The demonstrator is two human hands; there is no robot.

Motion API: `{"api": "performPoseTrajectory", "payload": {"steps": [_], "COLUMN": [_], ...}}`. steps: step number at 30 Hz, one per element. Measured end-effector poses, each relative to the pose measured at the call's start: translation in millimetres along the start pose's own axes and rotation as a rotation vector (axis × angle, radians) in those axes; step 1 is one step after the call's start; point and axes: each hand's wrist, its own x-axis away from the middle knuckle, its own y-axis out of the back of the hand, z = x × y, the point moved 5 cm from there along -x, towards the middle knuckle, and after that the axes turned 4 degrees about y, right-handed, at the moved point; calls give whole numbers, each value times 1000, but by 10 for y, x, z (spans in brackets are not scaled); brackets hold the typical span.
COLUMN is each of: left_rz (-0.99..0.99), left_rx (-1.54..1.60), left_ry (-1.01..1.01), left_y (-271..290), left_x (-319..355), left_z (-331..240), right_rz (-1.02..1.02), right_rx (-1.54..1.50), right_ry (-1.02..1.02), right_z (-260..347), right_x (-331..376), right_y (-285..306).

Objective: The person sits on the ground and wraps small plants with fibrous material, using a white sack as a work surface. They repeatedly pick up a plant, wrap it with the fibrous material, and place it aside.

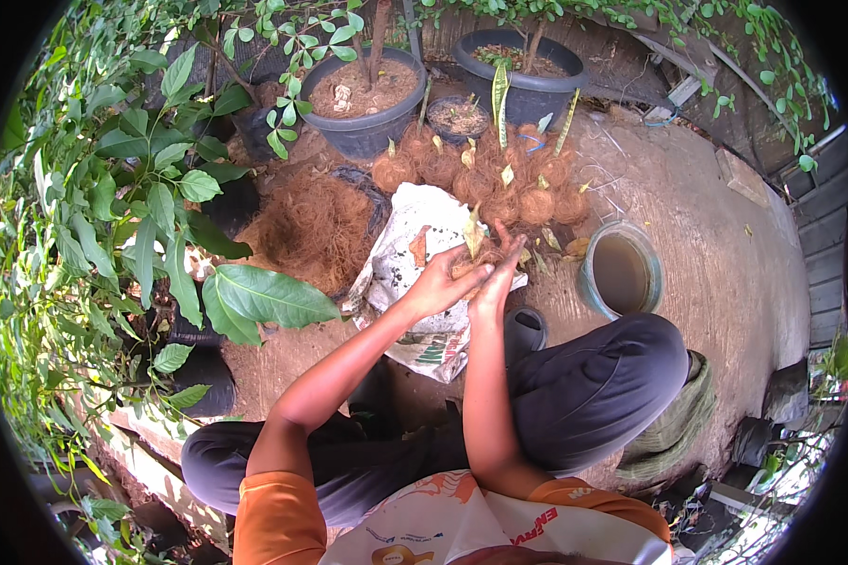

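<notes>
Head view, squatting on the concrete ground (688, 226). Both my hands are raised together over the white sack (415, 235) that lies spread in front of my knees.

Thing in hand: a small ball of brown coconut fibre (476, 264) with a pale yellow-green cutting (472, 234) stuck in it. The cutting's long axis runs roughly upright in the picture, tip pointing away from me toward the row of finished fibre balls (499, 179). The ball itself is mostly hidden between my palms, so I cannot tell its exact shape.

My left hand (443, 281): fingers extended and close together, palm turned toward the right one, pressed against the left side of the ball. My right hand (499, 273): fingers straight, pointing away from me, pressed flat against the ball's right side. The two hands sandwich the ball, palms nearly meeting, neither curled into a fist.

Surroundings: a loose heap of brown fibre (311, 231) lies left of the sack. The finished balls, each with a leaf cutting, sit beyond the sack, just before two large dark pots (367, 127). A round container of brownish water (622, 273) stands to the right of my hands, near my right knee.
</notes>
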Motion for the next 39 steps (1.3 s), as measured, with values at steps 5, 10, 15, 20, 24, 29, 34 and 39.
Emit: {"api": "performPoseTrajectory", "payload": {"steps": [5, 10, 15, 20, 24, 29, 34, 39], "left_rz": [-255, -696, -523, -452, -581, -461, -347, -358], "left_rx": [14, 368, 247, -172, -424, -343, -76, -178], "left_ry": [96, 154, 48, -99, -70, 14, -114, -9], "left_y": [150, 461, 341, 248, 293, 270, 251, 101], "left_x": [-87, -33, -5, -1, -26, -56, -36, -42], "left_z": [89, 127, -32, -101, -47, 68, 150, 326], "right_rz": [60, 149, 169, 264, 90, 188, 62, -52], "right_rx": [-169, 1, -132, -251, -418, -180, -370, -151], "right_ry": [-70, -157, -183, -167, -236, -86, -122, -16], "right_z": [10, -290, -613, -490, -466, -401, -390, -383], "right_x": [-51, 59, 192, 137, 184, 167, 133, 125], "right_y": [96, -71, -210, -180, -168, -218, -124, -59]}}
